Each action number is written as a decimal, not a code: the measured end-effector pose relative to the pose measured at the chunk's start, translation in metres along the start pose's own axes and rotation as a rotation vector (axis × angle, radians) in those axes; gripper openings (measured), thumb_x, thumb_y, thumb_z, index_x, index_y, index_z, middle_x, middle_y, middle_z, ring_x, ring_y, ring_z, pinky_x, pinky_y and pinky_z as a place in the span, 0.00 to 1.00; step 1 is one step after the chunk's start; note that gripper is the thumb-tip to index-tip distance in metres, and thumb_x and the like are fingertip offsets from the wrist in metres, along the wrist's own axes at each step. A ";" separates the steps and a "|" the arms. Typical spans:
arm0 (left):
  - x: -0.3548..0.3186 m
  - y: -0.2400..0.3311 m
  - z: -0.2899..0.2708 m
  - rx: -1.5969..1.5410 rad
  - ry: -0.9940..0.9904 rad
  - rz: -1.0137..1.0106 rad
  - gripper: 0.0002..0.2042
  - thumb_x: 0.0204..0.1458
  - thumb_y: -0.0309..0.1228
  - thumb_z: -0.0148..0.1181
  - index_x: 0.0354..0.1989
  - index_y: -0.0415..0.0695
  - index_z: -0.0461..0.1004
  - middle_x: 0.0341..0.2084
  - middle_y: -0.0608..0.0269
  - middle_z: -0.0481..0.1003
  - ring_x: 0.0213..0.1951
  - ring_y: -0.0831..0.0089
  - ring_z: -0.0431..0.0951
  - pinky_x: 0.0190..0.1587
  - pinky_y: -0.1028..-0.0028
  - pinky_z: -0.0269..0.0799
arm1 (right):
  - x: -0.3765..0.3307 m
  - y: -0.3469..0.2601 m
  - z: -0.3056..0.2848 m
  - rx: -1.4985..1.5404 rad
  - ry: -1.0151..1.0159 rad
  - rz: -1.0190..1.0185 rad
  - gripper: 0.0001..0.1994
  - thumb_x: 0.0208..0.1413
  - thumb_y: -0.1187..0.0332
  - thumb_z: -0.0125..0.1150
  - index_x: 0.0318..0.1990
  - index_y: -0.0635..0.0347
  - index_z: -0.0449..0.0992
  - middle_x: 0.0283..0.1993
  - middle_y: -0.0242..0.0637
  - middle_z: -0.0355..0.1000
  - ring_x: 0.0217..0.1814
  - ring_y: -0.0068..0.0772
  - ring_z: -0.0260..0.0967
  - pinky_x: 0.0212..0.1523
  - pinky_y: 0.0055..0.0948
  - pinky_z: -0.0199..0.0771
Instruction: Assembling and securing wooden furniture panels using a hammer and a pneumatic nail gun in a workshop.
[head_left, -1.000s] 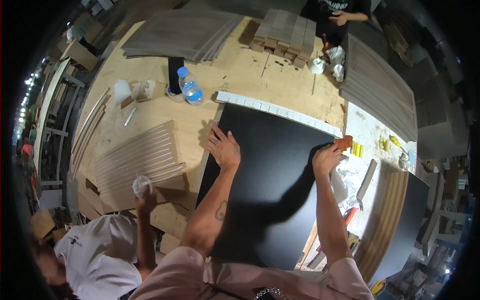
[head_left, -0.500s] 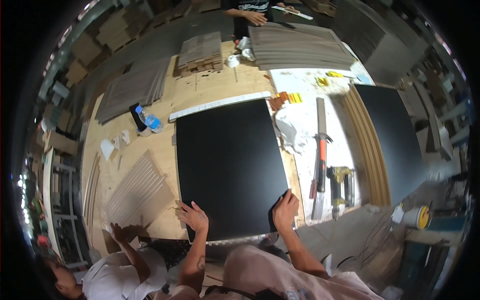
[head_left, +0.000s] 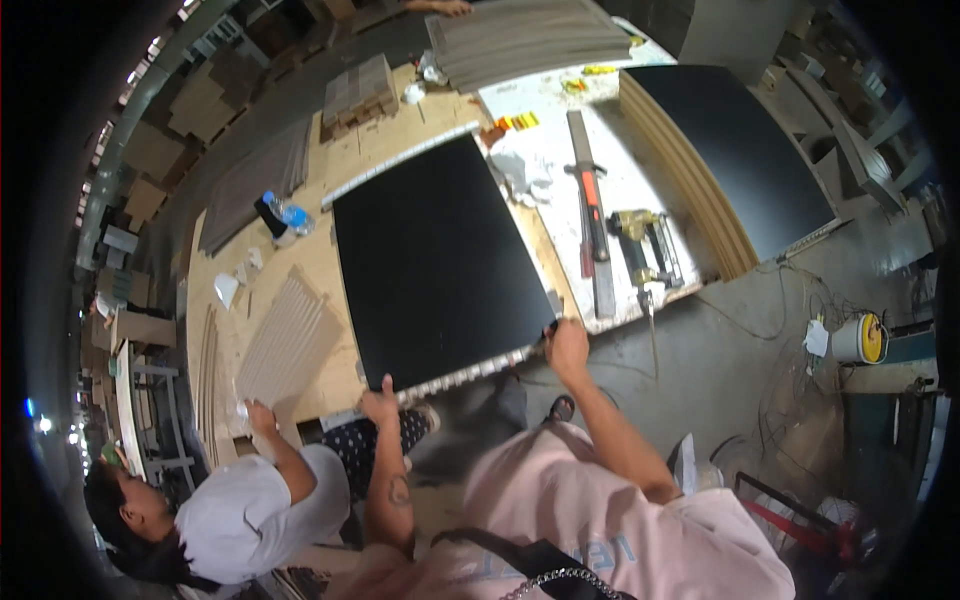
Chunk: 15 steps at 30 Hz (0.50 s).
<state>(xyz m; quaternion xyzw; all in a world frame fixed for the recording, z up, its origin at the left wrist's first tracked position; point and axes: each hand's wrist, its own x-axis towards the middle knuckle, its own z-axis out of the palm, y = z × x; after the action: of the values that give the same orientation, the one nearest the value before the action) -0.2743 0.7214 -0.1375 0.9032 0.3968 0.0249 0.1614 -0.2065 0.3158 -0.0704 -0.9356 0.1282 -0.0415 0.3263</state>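
A large matte black panel [head_left: 440, 270] lies flat on the wooden worktable in front of me. At its near left corner my left hand [head_left: 380, 404] grips the edge, thumb up on the black face and fingers out of sight below. Around the near right corner my right hand [head_left: 568, 348] is closed, with a small dark thing [head_left: 550, 328] showing at its fingertips; its kind cannot be made out. A pale notched strip [head_left: 470, 372] runs along the panel's near edge. Another white strip [head_left: 400, 166] lies along the far edge.
To the right are a hammer [head_left: 590, 195] with an orange-and-black handle, a nail gun [head_left: 640, 240] and a stack of black-topped panels [head_left: 715, 150]. A water bottle [head_left: 288, 213] and grooved brown boards [head_left: 290, 335] lie left. A co-worker in white [head_left: 265, 510] reaches toward those boards.
My view has shifted, so the table sits higher in it. My left hand has gone from lying spread beside the panel to gripping its near edge. My right hand stays at the right corner.
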 end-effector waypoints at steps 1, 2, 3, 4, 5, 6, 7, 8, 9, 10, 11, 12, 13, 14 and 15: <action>0.004 0.001 -0.001 -0.048 0.046 0.039 0.31 0.45 0.53 0.65 0.39 0.30 0.76 0.33 0.39 0.77 0.40 0.39 0.75 0.49 0.54 0.68 | 0.004 0.006 0.000 0.011 -0.020 0.051 0.10 0.51 0.67 0.62 0.32 0.68 0.76 0.33 0.56 0.73 0.37 0.58 0.72 0.39 0.48 0.71; 0.009 0.004 -0.001 -0.105 0.103 0.075 0.30 0.42 0.50 0.69 0.39 0.31 0.77 0.33 0.41 0.78 0.39 0.40 0.76 0.47 0.55 0.69 | 0.012 0.010 0.001 0.027 -0.035 0.090 0.10 0.50 0.66 0.63 0.31 0.67 0.78 0.32 0.54 0.74 0.36 0.56 0.74 0.38 0.47 0.72; 0.007 0.003 -0.002 -0.155 0.091 0.063 0.29 0.41 0.48 0.71 0.40 0.31 0.76 0.35 0.40 0.78 0.40 0.41 0.76 0.47 0.57 0.70 | 0.014 0.010 -0.002 0.017 -0.046 0.091 0.10 0.50 0.66 0.63 0.31 0.67 0.78 0.32 0.54 0.74 0.36 0.56 0.74 0.38 0.47 0.72; 0.004 0.001 -0.004 -0.207 0.081 0.051 0.29 0.39 0.46 0.73 0.41 0.31 0.76 0.37 0.40 0.77 0.42 0.42 0.76 0.47 0.58 0.70 | 0.014 0.011 -0.005 0.092 -0.106 0.135 0.11 0.50 0.66 0.64 0.32 0.67 0.79 0.32 0.54 0.75 0.36 0.55 0.75 0.38 0.46 0.72; 0.001 0.002 -0.002 -0.194 0.123 0.052 0.28 0.40 0.47 0.72 0.38 0.32 0.76 0.36 0.38 0.77 0.41 0.42 0.76 0.47 0.57 0.69 | 0.017 0.013 -0.009 0.168 -0.161 0.178 0.11 0.49 0.65 0.65 0.33 0.66 0.80 0.33 0.54 0.76 0.37 0.53 0.76 0.38 0.46 0.73; -0.001 0.002 -0.003 -0.197 0.118 0.045 0.28 0.40 0.47 0.72 0.38 0.32 0.76 0.36 0.38 0.77 0.41 0.42 0.76 0.47 0.57 0.69 | 0.020 0.014 -0.012 0.160 -0.165 0.176 0.11 0.49 0.65 0.65 0.33 0.66 0.80 0.33 0.54 0.76 0.37 0.53 0.76 0.38 0.46 0.73; -0.002 0.003 -0.005 -0.162 0.146 0.093 0.28 0.41 0.49 0.71 0.34 0.32 0.76 0.30 0.40 0.77 0.35 0.44 0.76 0.42 0.58 0.70 | 0.023 0.013 -0.015 0.072 -0.201 0.156 0.11 0.49 0.66 0.65 0.35 0.66 0.80 0.34 0.54 0.76 0.37 0.53 0.76 0.39 0.44 0.73; -0.005 0.002 -0.008 -0.121 0.174 0.137 0.28 0.42 0.51 0.69 0.29 0.31 0.76 0.25 0.41 0.77 0.29 0.45 0.76 0.38 0.58 0.71 | 0.025 0.014 -0.015 -0.013 -0.242 0.135 0.12 0.49 0.66 0.65 0.36 0.66 0.80 0.35 0.55 0.76 0.38 0.53 0.76 0.40 0.43 0.74; -0.027 0.020 -0.011 0.129 0.230 0.090 0.27 0.45 0.51 0.67 0.34 0.32 0.76 0.30 0.40 0.77 0.33 0.44 0.76 0.40 0.59 0.71 | 0.029 0.004 -0.031 -0.058 -0.226 0.130 0.13 0.48 0.65 0.66 0.38 0.65 0.80 0.36 0.55 0.76 0.39 0.53 0.76 0.41 0.40 0.74; -0.044 0.025 -0.020 0.130 0.233 0.078 0.27 0.45 0.51 0.67 0.34 0.32 0.76 0.30 0.40 0.77 0.33 0.44 0.76 0.40 0.59 0.71 | 0.037 0.005 -0.046 0.117 -0.104 0.021 0.14 0.49 0.64 0.66 0.40 0.64 0.79 0.36 0.51 0.77 0.38 0.46 0.77 0.41 0.37 0.74; -0.062 0.019 -0.027 -0.026 0.176 0.286 0.24 0.47 0.48 0.67 0.34 0.34 0.76 0.31 0.43 0.77 0.34 0.48 0.77 0.40 0.61 0.71 | 0.039 -0.018 -0.088 0.434 -0.028 -0.002 0.15 0.51 0.62 0.66 0.40 0.65 0.79 0.33 0.42 0.78 0.34 0.35 0.76 0.38 0.32 0.73; -0.085 0.013 -0.041 -0.174 0.120 0.482 0.21 0.48 0.45 0.66 0.35 0.35 0.76 0.32 0.46 0.77 0.36 0.52 0.77 0.40 0.64 0.72 | 0.025 -0.073 -0.174 0.683 -0.099 -0.037 0.08 0.54 0.69 0.62 0.38 0.65 0.79 0.29 0.36 0.76 0.31 0.26 0.72 0.33 0.25 0.71; -0.111 0.030 -0.069 -0.427 -0.366 0.367 0.18 0.50 0.42 0.65 0.36 0.36 0.76 0.32 0.49 0.77 0.35 0.58 0.78 0.40 0.67 0.72 | 0.003 -0.110 -0.258 0.629 -0.006 -0.236 0.07 0.57 0.71 0.58 0.37 0.65 0.78 0.28 0.29 0.72 0.28 0.19 0.67 0.31 0.20 0.68; -0.136 0.056 -0.111 -0.665 -0.844 0.228 0.15 0.52 0.38 0.63 0.37 0.36 0.76 0.33 0.52 0.77 0.35 0.64 0.78 0.40 0.70 0.72 | -0.028 -0.128 -0.305 0.738 0.250 -0.383 0.05 0.56 0.72 0.58 0.35 0.64 0.78 0.30 0.28 0.70 0.27 0.18 0.65 0.29 0.19 0.65; -0.161 0.096 -0.157 -0.614 -0.977 0.432 0.12 0.54 0.34 0.61 0.37 0.35 0.76 0.31 0.54 0.77 0.34 0.69 0.77 0.39 0.73 0.72 | -0.043 -0.137 -0.341 0.738 0.253 -0.373 0.05 0.56 0.72 0.58 0.35 0.64 0.78 0.30 0.28 0.70 0.27 0.18 0.65 0.29 0.19 0.65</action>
<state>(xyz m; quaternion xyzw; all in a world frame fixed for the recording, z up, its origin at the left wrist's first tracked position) -0.3435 0.5871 0.0548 0.7825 0.0596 -0.2466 0.5686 -0.2738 0.2257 0.2825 -0.7511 -0.0275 -0.2570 0.6075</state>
